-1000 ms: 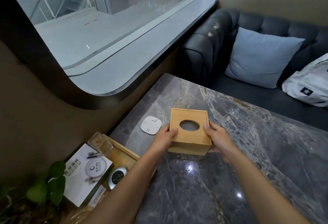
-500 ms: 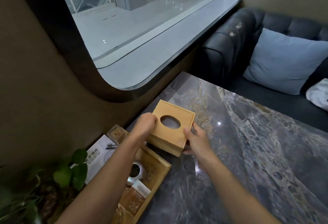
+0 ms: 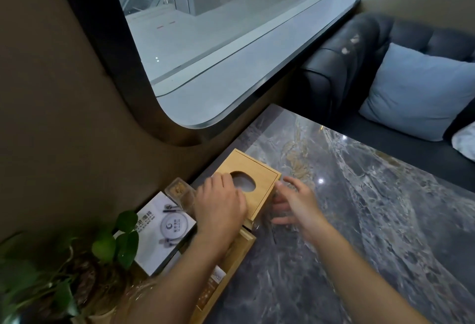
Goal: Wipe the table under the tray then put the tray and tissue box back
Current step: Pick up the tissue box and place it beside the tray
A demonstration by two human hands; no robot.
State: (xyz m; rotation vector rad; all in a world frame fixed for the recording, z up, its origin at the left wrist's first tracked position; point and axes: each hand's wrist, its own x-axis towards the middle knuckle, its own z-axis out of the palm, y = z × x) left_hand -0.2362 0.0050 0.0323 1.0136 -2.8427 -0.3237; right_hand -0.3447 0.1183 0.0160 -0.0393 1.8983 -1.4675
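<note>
The wooden tissue box (image 3: 254, 173), with an oval hole in its lid, sits at the far end of the wooden tray (image 3: 240, 250), close to the wall. My left hand (image 3: 218, 206) lies palm down on the box's near left corner, fingers curled over the lid. My right hand (image 3: 295, 205) is just off the box's right side, fingers spread and blurred, holding nothing. My left forearm hides most of the tray; a few packets show in it near the bottom. Both stand on the grey marble table (image 3: 359, 221).
A white booklet (image 3: 164, 226) and a small clear container (image 3: 180, 192) lie left of the tray. A potted plant (image 3: 108, 244) fills the lower left corner. A dark sofa with a blue cushion (image 3: 416, 92) stands beyond the table's far edge, under the window.
Both hands carried the tissue box left from the middle of the table to the tray's far end. My right hand has come off its side. The white square pad is out of sight.
</note>
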